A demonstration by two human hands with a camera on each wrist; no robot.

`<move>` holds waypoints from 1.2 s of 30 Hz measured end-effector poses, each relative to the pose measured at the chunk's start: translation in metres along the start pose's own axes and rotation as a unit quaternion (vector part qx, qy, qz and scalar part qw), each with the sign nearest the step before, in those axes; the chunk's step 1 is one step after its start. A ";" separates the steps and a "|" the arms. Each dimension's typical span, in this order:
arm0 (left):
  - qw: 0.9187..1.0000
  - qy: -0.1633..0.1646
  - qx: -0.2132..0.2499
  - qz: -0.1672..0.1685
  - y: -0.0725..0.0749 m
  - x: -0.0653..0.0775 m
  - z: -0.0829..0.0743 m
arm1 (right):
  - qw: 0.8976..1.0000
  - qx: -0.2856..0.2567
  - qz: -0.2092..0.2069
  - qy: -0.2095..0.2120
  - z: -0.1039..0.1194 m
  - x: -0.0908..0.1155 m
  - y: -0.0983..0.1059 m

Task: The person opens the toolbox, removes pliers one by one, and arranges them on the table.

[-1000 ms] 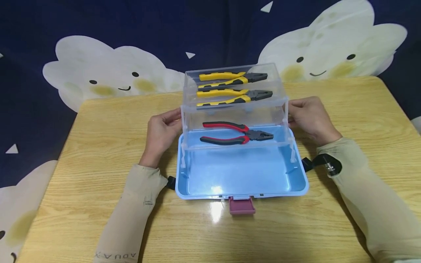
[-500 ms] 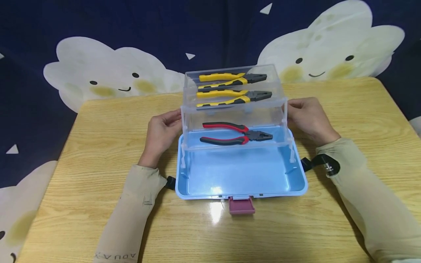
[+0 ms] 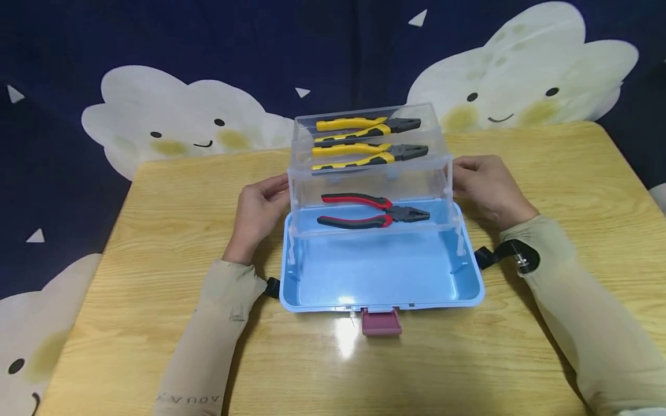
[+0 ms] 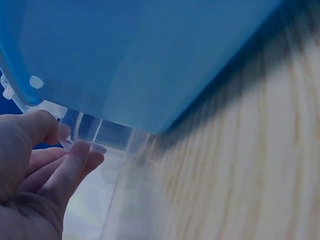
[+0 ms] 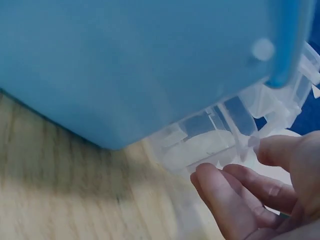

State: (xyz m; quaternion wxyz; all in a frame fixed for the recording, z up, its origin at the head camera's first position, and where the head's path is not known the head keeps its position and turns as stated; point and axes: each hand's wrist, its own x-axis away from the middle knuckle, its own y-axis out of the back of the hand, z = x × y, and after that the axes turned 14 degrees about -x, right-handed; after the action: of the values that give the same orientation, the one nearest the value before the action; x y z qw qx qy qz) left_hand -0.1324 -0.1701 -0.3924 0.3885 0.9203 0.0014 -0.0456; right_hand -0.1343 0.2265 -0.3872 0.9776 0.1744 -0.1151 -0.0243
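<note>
A light blue toolbox [image 3: 374, 277] stands open on the table, its two clear trays raised over the rear half on white hinge arms. Two pairs of yellow-and-black pliers [image 3: 408, 151] lie in the top tray [image 3: 300, 147]. Red-and-black pliers [image 3: 408, 214] lie in the lower tray [image 3: 307, 193]. At the rear left corner my left hand [image 3: 258, 212] pinches the clear lid [image 4: 112, 135] between thumb and fingers. My right hand [image 3: 487, 188] grips the lid's other end at the rear right corner. In the head view its fingertips are hidden behind the trays.
A mauve latch [image 3: 381, 322] hangs down at the toolbox's front. The wood-grain table [image 3: 171, 231] stretches out on both sides. Behind it hangs a dark blue cloth [image 3: 250, 34] printed with smiling clouds.
The head view has shifted slightly. Both hands keep their places at the rear corners, and the trays and pliers stay put.
</note>
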 end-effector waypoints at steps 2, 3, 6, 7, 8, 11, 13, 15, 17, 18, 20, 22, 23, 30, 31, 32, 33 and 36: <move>1.000 0.006 -0.002 0.004 -0.002 -0.001 0.001 | 1.000 -0.011 0.007 -0.003 -0.002 -0.002 0.001; 1.000 0.009 -0.002 0.005 -0.002 -0.001 0.002 | 1.000 -0.013 0.008 -0.002 -0.003 -0.003 0.000; 1.000 0.015 -0.004 0.012 -0.003 -0.001 0.005 | 1.000 -0.028 0.013 0.005 -0.005 -0.005 -0.002; 1.000 0.016 -0.003 0.015 -0.003 0.000 0.006 | 0.999 -0.031 0.014 0.005 -0.005 -0.006 -0.003; 1.000 0.016 -0.001 0.018 -0.003 0.000 0.007 | 0.999 -0.034 0.014 0.006 -0.005 -0.006 -0.004; 0.999 0.017 0.019 0.035 0.001 0.000 0.010 | 0.999 -0.035 0.013 0.003 -0.006 -0.007 -0.007; 0.998 0.027 0.038 0.049 0.005 0.001 0.011 | 0.999 -0.032 0.011 0.000 -0.005 -0.007 -0.008; 0.996 0.037 0.050 0.060 0.010 0.001 0.010 | 1.000 -0.027 0.008 -0.002 -0.004 -0.007 -0.008; 0.995 0.044 0.055 0.066 0.015 0.003 0.009 | 1.000 -0.023 0.006 -0.003 -0.004 -0.007 -0.007; 0.995 0.046 0.055 0.068 0.017 0.004 0.009 | 1.000 -0.022 0.005 -0.003 -0.004 -0.007 -0.007; 0.995 0.045 0.052 0.070 0.021 0.007 0.007 | 1.000 -0.020 0.004 -0.003 -0.004 -0.007 -0.006; 0.995 0.040 0.051 0.070 0.024 0.010 0.006 | 1.000 -0.019 0.004 -0.003 -0.004 -0.007 -0.006; 0.996 0.038 0.051 0.069 0.026 0.012 0.004 | 1.000 -0.018 0.004 -0.003 -0.004 -0.006 -0.006; 0.995 0.017 0.037 0.090 0.037 0.028 -0.004 | 1.000 -0.014 0.000 -0.004 -0.002 -0.004 -0.005; 0.994 0.015 0.036 0.099 0.039 0.030 -0.005 | 1.000 -0.014 0.000 -0.003 -0.001 -0.004 -0.005; 0.993 0.011 0.039 0.108 0.041 0.032 -0.007 | 1.000 -0.013 0.000 -0.003 0.000 -0.003 -0.004; 0.992 0.007 0.042 0.117 0.043 0.034 -0.009 | 1.000 -0.012 0.001 -0.001 0.000 -0.003 -0.004; 0.989 -0.009 0.047 0.141 0.050 0.036 -0.015 | 1.000 -0.005 0.000 0.003 0.002 0.001 0.000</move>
State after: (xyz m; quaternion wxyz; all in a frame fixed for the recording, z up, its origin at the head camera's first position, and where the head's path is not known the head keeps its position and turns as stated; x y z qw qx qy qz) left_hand -0.0935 -0.1950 -0.3493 0.3474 0.9281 -0.1341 0.0009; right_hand -0.1340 0.2253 -0.3849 0.9790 0.1692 -0.1116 -0.0238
